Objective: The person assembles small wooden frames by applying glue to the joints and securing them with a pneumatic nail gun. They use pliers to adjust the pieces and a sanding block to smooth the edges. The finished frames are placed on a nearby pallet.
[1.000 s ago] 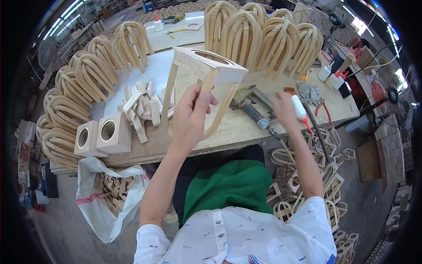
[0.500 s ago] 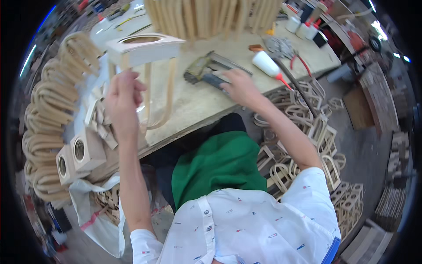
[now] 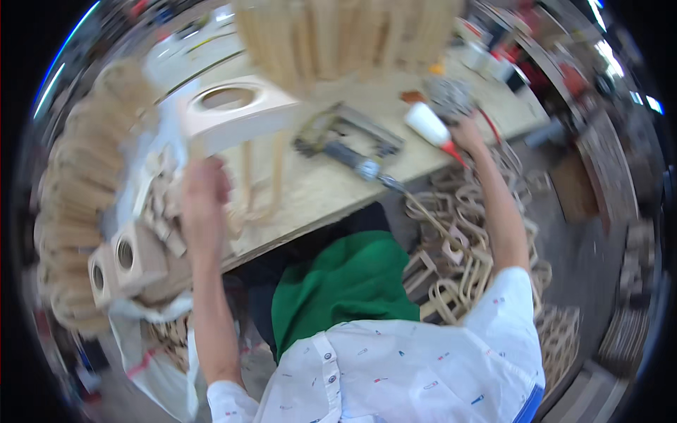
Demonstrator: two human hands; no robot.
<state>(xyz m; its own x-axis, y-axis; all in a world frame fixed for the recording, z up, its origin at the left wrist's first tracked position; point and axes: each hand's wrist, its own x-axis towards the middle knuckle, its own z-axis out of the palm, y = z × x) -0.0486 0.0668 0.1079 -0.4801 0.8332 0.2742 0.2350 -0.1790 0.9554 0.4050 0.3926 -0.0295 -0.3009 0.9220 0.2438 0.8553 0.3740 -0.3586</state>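
your left hand grips the wooden frame over the desk, left side | right hand by the grey rag, grip unclear | likely light, stiff; hold its legs near the top

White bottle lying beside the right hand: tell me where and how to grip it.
Grip the white bottle by its broad body, probably best from above with the right hand: it lies on its side, body uncovered, narrow red nozzle pointing toward the bench edge.
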